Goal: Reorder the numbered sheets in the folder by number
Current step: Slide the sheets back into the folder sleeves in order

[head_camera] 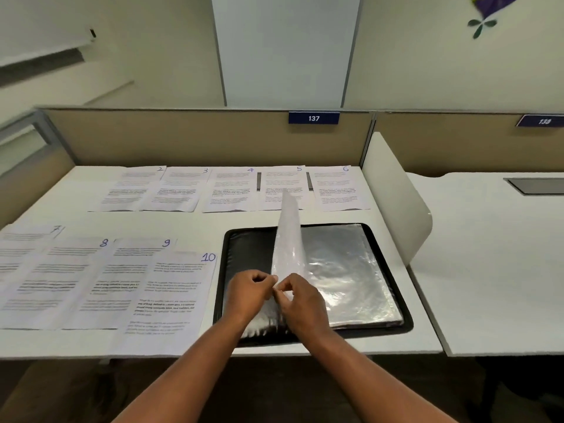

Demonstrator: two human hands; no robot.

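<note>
An open black folder (387, 270) with clear plastic sleeves lies on the white desk. One sleeve with a sheet in it (287, 233) stands upright from the spine. My left hand (250, 288) and my right hand (300, 296) both pinch its near bottom edge, fingers curled. Numbered sheets lie spread on the desk: 2 (134, 190), 3 (178, 190), 4 (232, 190), 5 (274, 181) and 6 (338, 187) in a far row; 7 (21, 242), 8 (58, 279), 9 (122, 282) and 10 (171, 297) in a near row left of the folder.
A beige partition (183, 138) with a plate reading 137 backs the desk (70, 218). A white curved divider (393, 190) stands right of the folder, with another desk (494, 264) beyond it. The desk's front edge runs just below the folder.
</note>
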